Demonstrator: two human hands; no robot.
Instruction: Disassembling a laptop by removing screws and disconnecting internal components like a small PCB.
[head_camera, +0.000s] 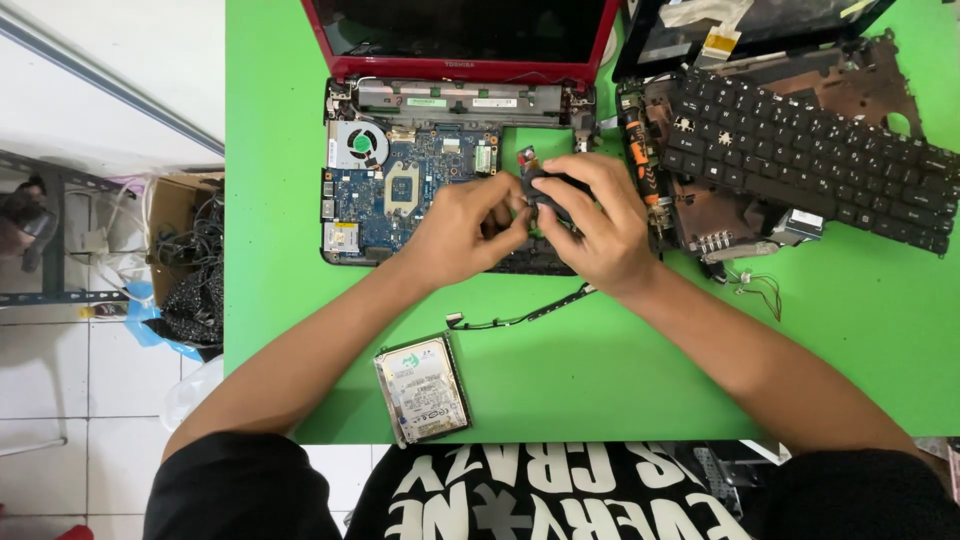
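Both hands met over the middle of the green table (800, 340), just in front of an opened red laptop (460, 60). The left hand (462, 228) and the right hand (592, 222) were closed together on a small black part (548, 192), the fingers of each pinching it from its own side, so most of it was hidden and its kind could not be told. The part was held just above the bare front edge of the laptop's base, to the right of the exposed blue circuit board (400, 190) with its round fan (360, 143). A thin black cable (520, 318) lay on the table beneath the wrists, and a silver hard drive (422, 390) lay flat near the left forearm. To the right, well apart from the hands, a loose black keyboard (810, 150) rested tilted on a second stripped laptop shell (850, 75). A cardboard box of tangled cables (190, 260) stood off the table's left edge.
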